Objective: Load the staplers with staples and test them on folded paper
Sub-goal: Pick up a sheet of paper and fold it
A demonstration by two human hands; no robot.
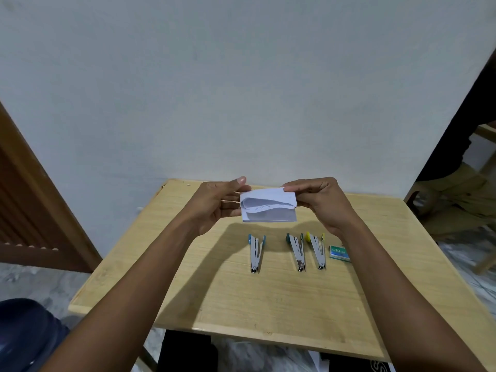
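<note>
Holding one folded paper (268,206) above a wooden table (241,296), a person pinches its left edge with the left hand (217,204) and its top right corner with the right hand (320,201), both closed on the sheet between thumb and fingers. The white paper hangs in the air over the far half of the table, its long axis running left to right, its layers bulging open toward the camera; a short row of small marks, possibly staples, shows along one inner fold, too small to make out.

Three staplers lie on the table below the paper, all open in a V with their metal noses toward the camera and their coloured rear ends toward the wall, so each long axis runs near to far. The left stapler (256,253) has blue ends and sits apart from the others. The middle stapler (296,252), teal at the rear, and the right stapler (317,251), yellow at the rear, lie just beside each other, both slanting slightly rightward toward their noses.

One green staple box (339,253) rests just right of the yellow stapler, partly behind the right forearm. Its lid reads "No.10"; the smaller print beside it is not legible.
</note>
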